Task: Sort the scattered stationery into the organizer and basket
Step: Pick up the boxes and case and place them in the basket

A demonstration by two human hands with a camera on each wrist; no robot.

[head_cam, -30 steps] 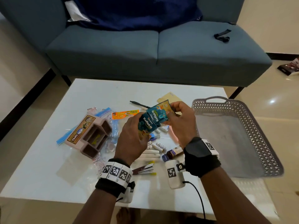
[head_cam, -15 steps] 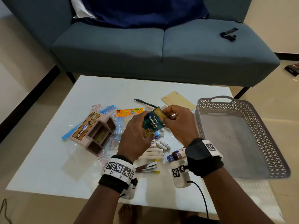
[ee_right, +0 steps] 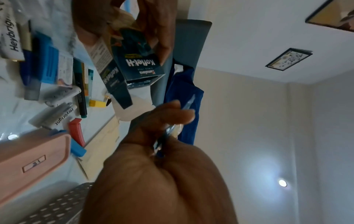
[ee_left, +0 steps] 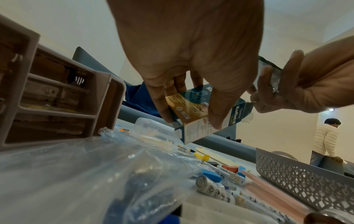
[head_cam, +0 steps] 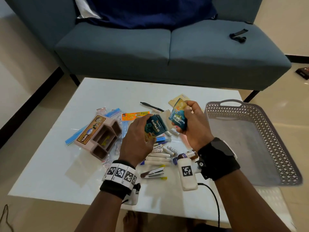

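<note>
My left hand [head_cam: 147, 131] grips a small dark teal Koflet-H box [head_cam: 154, 129] above the pile of stationery; its end flap hangs open in the right wrist view [ee_right: 138, 65]. My right hand [head_cam: 187, 118] pinches a flat teal and yellow foil strip [head_cam: 177, 117], held apart from the box and to its right. In the left wrist view my thumb and fingers clamp the box [ee_left: 201, 115]. The pink-brown organizer [head_cam: 100, 138] lies on its side at the left. The grey lattice basket [head_cam: 284, 158] stands at the right with nothing in it.
Markers, pens, a stapler [head_cam: 153, 173], a small brown bottle [head_cam: 187, 155], an orange bag-clip packet [head_cam: 135, 115] and zip bags lie scattered on the white table [head_cam: 50, 173]. A blue sofa [head_cam: 150, 52] stands behind. A person [ee_left: 325, 139] stands far off.
Both hands were together on the box. Now the right hand has drawn the foil strip out to the right, and the left hand keeps the box.
</note>
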